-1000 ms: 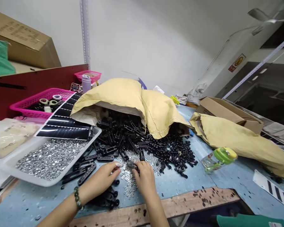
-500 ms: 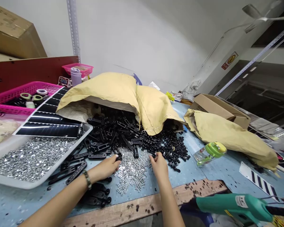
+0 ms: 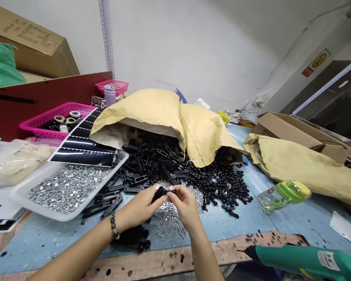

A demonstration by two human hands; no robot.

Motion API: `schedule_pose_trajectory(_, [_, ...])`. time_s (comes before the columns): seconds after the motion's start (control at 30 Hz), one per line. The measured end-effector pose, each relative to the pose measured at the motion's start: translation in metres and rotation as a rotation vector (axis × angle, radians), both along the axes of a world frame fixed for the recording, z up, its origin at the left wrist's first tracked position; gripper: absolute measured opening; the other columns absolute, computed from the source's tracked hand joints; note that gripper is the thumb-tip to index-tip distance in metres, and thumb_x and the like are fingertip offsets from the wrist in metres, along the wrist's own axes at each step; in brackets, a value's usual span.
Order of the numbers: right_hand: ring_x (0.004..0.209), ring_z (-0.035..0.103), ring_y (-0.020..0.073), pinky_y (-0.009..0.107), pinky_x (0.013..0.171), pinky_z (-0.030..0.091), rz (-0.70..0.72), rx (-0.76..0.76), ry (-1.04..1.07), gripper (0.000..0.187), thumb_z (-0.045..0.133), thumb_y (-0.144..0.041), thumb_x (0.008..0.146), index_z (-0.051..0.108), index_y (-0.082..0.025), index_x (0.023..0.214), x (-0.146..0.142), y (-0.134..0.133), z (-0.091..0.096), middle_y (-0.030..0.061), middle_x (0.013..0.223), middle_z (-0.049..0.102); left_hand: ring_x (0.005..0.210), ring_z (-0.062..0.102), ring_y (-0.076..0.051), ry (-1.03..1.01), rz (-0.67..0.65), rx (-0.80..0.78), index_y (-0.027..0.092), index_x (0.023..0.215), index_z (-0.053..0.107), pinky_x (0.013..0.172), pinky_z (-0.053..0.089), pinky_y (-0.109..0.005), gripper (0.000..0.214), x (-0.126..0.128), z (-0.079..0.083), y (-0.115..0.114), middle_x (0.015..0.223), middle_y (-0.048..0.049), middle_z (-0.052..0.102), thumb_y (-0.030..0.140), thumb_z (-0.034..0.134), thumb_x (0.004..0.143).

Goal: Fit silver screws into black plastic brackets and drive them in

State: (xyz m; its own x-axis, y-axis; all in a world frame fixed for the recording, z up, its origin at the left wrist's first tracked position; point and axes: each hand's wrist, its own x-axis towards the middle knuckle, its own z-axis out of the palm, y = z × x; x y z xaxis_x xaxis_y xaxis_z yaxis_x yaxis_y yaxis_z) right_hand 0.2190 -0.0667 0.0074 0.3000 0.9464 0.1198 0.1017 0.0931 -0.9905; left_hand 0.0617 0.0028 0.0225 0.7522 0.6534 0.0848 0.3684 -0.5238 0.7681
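Note:
My left hand [image 3: 143, 207], with a beaded bracelet at its wrist, pinches a small black plastic part [image 3: 161, 192] above the heap of screws. Against that part's right end, the fingertips of my right hand [image 3: 185, 205] are pressed together; whatever lies between them is too small to make out. Below both hands spreads a pile of silver screws and nuts [image 3: 171, 224]. Long black plastic arms [image 3: 134, 190] lie behind my left hand. Small black parts [image 3: 222, 191] are heaped to the right. More black pieces [image 3: 131, 238] sit partly hidden under my left wrist.
Left stands a white tray of nuts [image 3: 67, 187], with a pink basket [image 3: 43, 124] behind it. Yellow paper sacks [image 3: 152, 105] lean over the black parts. To the right are a green-lidded bottle [image 3: 285, 195], another sack [image 3: 304, 164] and a green electric screwdriver [image 3: 298, 259] at the table edge.
My hands, apart on either side of the screws before, have come together around the small black part. The view has turned left, so the surroundings appear farther right.

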Motion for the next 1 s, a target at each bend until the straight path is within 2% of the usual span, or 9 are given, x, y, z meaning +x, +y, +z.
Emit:
schedule_pose_trajectory(0.17, [0.056,0.058,0.0129,0.025,0.055,0.048,0.080,-0.083,-0.016,0.017,0.066,-0.033,0.076,0.064,-0.017,0.081,-0.009,0.009,0.006,-0.0017,0.064,0.059,0.080,0.060,-0.022,0.046,-0.003,0.166,0.020,0.094,0.056,0.071,0.042,-0.031,0.023,-0.011,0.001,0.002,0.088,-0.0045,0.063,0.036,0.039,0.095])
schedule_pose_trajectory(0.33, [0.061,0.061,0.0141,0.027,0.060,0.050,0.106,-0.088,-0.020,0.021,0.057,-0.038,0.083,0.061,-0.018,0.089,-0.014,0.005,-0.003,-0.0004,0.071,0.062,0.074,0.060,-0.020,0.073,-0.012,0.209,0.021,0.084,0.058,0.069,0.040,-0.029,0.022,-0.022,0.002,0.008,0.080,-0.0025,0.064,0.033,0.042,0.092])
schedule_pose_trajectory(0.4, [0.073,0.062,0.0161,0.029,0.068,0.049,0.105,-0.068,-0.205,0.020,0.054,-0.036,0.087,0.061,-0.020,0.096,-0.014,-0.002,-0.011,0.0019,0.082,0.064,0.071,0.060,-0.020,0.083,0.060,0.186,0.020,0.083,0.057,0.066,0.039,-0.029,0.025,-0.029,0.003,0.015,0.076,-0.0021,0.063,0.036,0.040,0.093])
schedule_pose_trajectory(0.47, [0.085,0.060,0.0183,0.030,0.075,0.047,0.109,-0.059,-0.606,0.014,0.059,-0.029,0.085,0.062,-0.022,0.097,-0.013,-0.009,-0.021,0.0026,0.092,0.064,0.068,0.060,-0.019,0.094,0.145,0.142,0.020,0.085,0.055,0.063,0.039,-0.028,0.028,-0.036,0.002,0.022,0.070,-0.0010,0.062,0.039,0.037,0.095])
schedule_pose_trajectory(0.53, [0.089,0.057,0.0197,0.031,0.077,0.045,0.116,-0.074,-0.968,0.008,0.066,-0.021,0.080,0.063,-0.023,0.087,-0.016,-0.011,-0.031,0.0015,0.091,0.062,0.064,0.060,-0.019,0.106,0.175,0.092,0.020,0.084,0.053,0.061,0.040,-0.027,0.027,-0.041,0.000,0.027,0.066,0.0010,0.061,0.039,0.037,0.095])
schedule_pose_trajectory(0.6, [0.086,0.055,0.0202,0.032,0.077,0.043,0.111,-0.101,-1.089,0.009,0.069,-0.019,0.079,0.061,-0.023,0.077,-0.022,-0.008,-0.041,0.0009,0.085,0.061,0.066,0.060,-0.018,0.114,0.157,0.059,0.020,0.084,0.053,0.063,0.042,-0.028,0.026,-0.044,-0.003,0.030,0.069,0.0010,0.063,0.038,0.038,0.094])
schedule_pose_trajectory(0.8, [0.085,0.052,0.0221,0.035,0.077,0.041,0.046,-0.098,-1.128,0.017,0.070,-0.032,0.079,0.057,-0.022,0.074,-0.027,-0.001,-0.050,0.0023,0.083,0.058,0.093,0.059,-0.021,0.109,0.031,0.093,0.020,0.098,0.061,0.085,0.044,-0.032,0.023,-0.043,-0.019,0.031,0.099,-0.0044,0.064,0.032,0.043,0.091])
schedule_pose_trajectory(0.9, [0.090,0.053,0.0218,0.034,0.079,0.043,0.001,-0.049,-1.027,0.011,0.066,-0.025,0.081,0.058,-0.021,0.089,-0.017,-0.013,-0.047,0.0036,0.092,0.059,0.097,0.056,-0.022,0.115,-0.042,0.131,0.021,0.099,0.065,0.089,0.042,-0.033,0.019,-0.037,-0.029,0.029,0.100,-0.0042,0.064,0.028,0.050,0.089])
schedule_pose_trajectory(1.0, [0.096,0.055,0.0207,0.034,0.085,0.043,0.021,0.052,-0.944,0.022,0.058,-0.018,0.086,0.057,-0.021,0.108,-0.014,-0.025,-0.049,0.0053,0.101,0.062,0.095,0.055,-0.022,0.136,-0.123,0.160,0.022,0.095,0.068,0.086,0.042,-0.032,0.017,-0.032,-0.036,0.024,0.096,-0.0037,0.064,0.023,0.054,0.087])
